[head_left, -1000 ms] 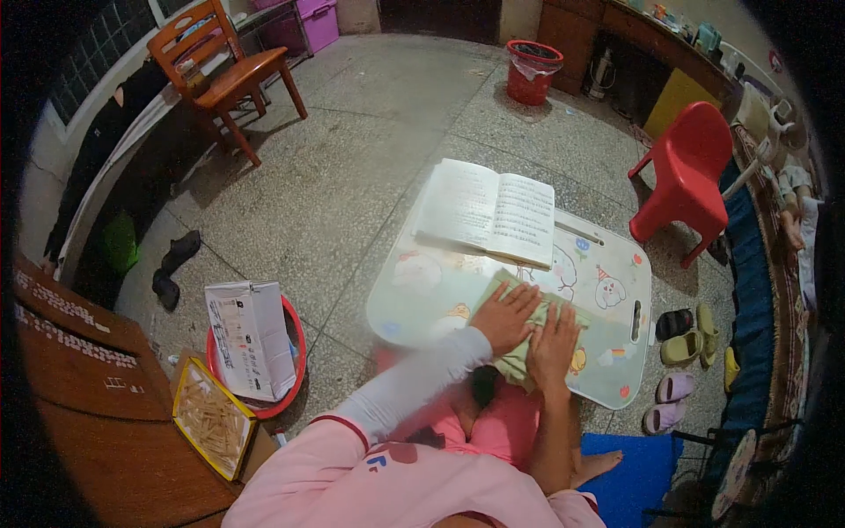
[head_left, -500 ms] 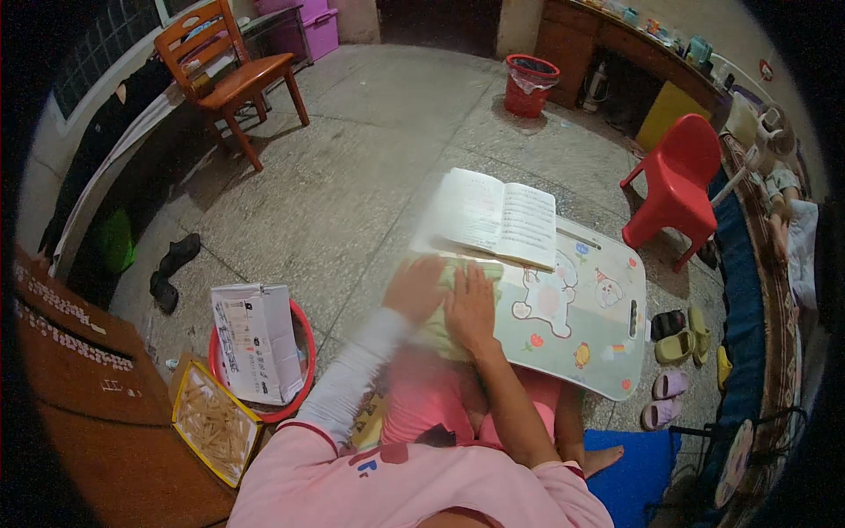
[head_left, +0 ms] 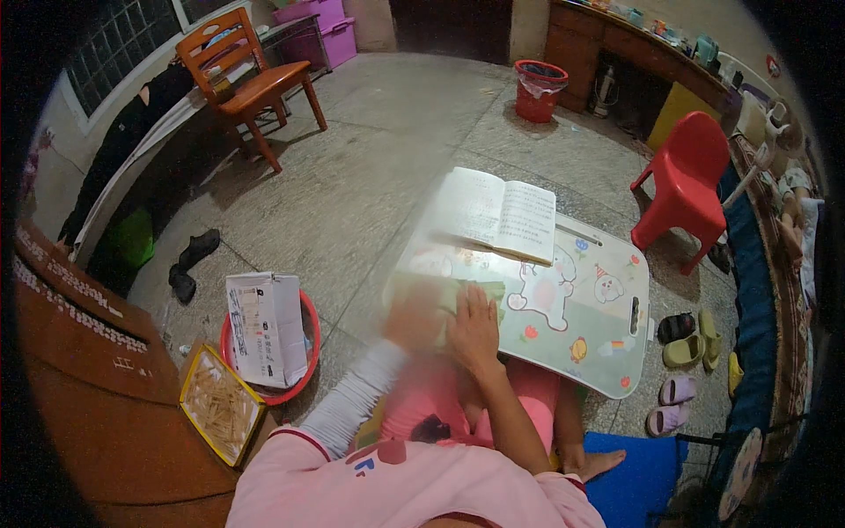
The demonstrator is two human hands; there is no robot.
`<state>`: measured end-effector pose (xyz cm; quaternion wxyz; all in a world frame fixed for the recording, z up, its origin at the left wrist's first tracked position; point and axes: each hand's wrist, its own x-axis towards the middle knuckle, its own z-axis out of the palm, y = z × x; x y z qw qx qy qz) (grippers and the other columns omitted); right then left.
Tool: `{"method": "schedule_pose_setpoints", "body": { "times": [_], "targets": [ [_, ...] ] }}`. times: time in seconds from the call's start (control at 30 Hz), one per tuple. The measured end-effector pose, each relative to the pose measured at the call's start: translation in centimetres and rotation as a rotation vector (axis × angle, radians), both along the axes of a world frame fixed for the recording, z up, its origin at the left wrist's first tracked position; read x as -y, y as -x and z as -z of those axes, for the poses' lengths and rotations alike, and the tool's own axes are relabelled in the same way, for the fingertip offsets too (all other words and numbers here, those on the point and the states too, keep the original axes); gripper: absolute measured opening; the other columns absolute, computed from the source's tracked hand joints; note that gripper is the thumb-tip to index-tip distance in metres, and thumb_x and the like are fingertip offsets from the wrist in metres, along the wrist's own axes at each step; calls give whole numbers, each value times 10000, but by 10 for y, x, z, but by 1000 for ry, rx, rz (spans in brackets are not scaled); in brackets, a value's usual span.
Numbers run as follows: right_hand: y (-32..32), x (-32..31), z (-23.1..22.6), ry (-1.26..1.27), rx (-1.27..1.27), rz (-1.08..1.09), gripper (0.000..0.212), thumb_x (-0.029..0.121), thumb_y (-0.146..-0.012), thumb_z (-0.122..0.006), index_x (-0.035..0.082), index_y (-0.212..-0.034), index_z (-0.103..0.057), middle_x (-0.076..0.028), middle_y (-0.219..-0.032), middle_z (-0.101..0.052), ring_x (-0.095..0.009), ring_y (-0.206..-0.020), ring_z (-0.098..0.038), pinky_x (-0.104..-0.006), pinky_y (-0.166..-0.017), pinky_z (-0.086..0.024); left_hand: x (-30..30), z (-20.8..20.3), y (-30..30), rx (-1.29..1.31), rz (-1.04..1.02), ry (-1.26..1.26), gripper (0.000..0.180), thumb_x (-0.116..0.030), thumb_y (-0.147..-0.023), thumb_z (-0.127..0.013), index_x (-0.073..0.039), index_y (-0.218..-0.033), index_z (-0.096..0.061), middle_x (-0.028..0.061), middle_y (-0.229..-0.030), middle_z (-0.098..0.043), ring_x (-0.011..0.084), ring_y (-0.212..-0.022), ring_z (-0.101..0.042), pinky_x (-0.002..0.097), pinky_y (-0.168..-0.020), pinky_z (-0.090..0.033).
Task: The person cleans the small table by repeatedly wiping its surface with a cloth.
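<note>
A pale green piece [head_left: 491, 290], cloth or paper I cannot tell, lies at the near edge of a low folding table [head_left: 563, 348] printed with cartoon animals. On it rests my right hand [head_left: 475, 330], flat with fingers stretched forward. My left hand [head_left: 415, 312] is beside it at the piece's left part, smeared, so its fingers cannot be made out. An open book [head_left: 503, 216] with printed pages lies past both hands at the table's far side. A blurred patch covers the table's left part.
Left of me, a white carton [head_left: 264, 330] stands in a red basin [head_left: 310, 352], by a yellow-rimmed box of thin sticks [head_left: 220, 409]. A red child's chair [head_left: 687, 180] and several slippers [head_left: 682, 350] are at right. Farther off are a wooden chair [head_left: 255, 88] and red bin [head_left: 537, 92].
Both hands have come a little nearer to my body, and the far edge of the green piece has come with them. The book stays on the table. My view has shifted slightly.
</note>
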<state>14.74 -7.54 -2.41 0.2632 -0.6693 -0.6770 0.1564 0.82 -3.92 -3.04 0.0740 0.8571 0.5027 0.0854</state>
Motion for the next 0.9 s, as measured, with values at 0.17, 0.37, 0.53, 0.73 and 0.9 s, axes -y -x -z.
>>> {"method": "schedule_pose_setpoints", "body": {
  "times": [0.17,0.37,0.53,0.73,0.9],
  "targets": [
    [-31,33,-3,-68,-32,77,506,237,-818,-503,12,-1255,-381,-179,-1335,-324,-330,-1251,-280,-481,-1023,-216,14,27,-33,-24,126,-127,539,-371,-804,-451,-75,-1254,-417,124,-1368,-316,276,-1289,-239,499,-1045,-122],
    [-102,75,24,-186,309,192,507,182,-796,-502,27,-1264,-383,-169,-1344,-318,-319,-1258,-275,-473,-1030,-204,37,-3,-107,-103,280,125,555,-375,-882,-350,-62,-1337,-294,119,-1406,-255,281,-1302,-216,515,-1039,-141],
    [-155,114,22,-119,317,368,526,146,-775,-492,32,-1274,-372,-165,-1354,-310,-322,-1263,-271,-475,-1034,-194,53,30,-180,220,526,-297,530,-375,-813,-474,-36,-1220,-439,146,-1258,-439,307,-1186,-372,455,-1001,-250],
    [-197,138,24,7,408,578,496,122,-821,-493,26,-1284,-344,-157,-1377,-272,-287,-1291,-237,-443,-1058,-163,68,32,-238,186,681,-163,612,-418,-830,-433,-41,-1303,-342,133,-1391,-275,281,-1291,-235,517,-1033,-156],
    [-214,133,21,-13,419,620,470,108,-856,-443,10,-1300,-319,-164,-1395,-236,-288,-1309,-194,-453,-1063,-139,62,16,-259,173,730,-87,579,-385,-854,-405,-50,-1320,-324,116,-1399,-270,258,-1301,-224,482,-1058,-108]
  ]
}}
